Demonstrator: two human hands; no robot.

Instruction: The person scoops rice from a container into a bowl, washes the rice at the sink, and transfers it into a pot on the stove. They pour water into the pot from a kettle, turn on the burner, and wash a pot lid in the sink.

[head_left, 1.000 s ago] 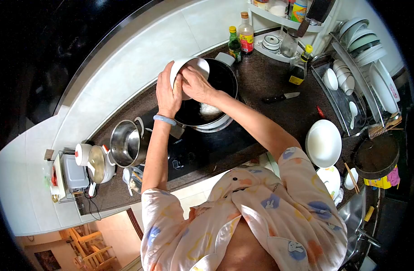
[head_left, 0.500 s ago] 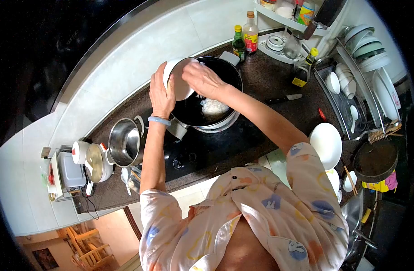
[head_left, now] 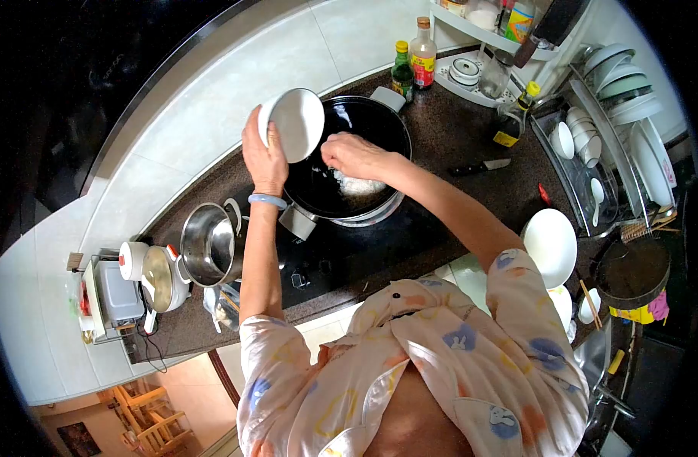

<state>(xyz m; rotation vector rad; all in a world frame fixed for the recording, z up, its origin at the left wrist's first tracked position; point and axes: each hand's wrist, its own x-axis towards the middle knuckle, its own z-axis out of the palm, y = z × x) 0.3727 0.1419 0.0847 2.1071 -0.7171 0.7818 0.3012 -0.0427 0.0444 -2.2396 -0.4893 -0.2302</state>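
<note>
One tilted bowl (head_left: 296,126), mouth rightward

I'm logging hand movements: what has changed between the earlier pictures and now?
The right hand has come out of the round white bowl and moved rightward over the round black pan. The left hand, still holding that bowl, has shifted leftward. The pan and black-handled steel knife stayed put.

The pot (head_left: 383,126) is black inside, its food (head_left: 358,185) white. Left of the pot, the bowl (head_left: 299,126) is white, the bracelet (head_left: 268,200) pale blue. Below the pot, the pale shirt (head_left: 433,327) has blue, yellow and orange shapes and white rabbits. The chilli (head_left: 544,193) to the pot's right is red.
</note>
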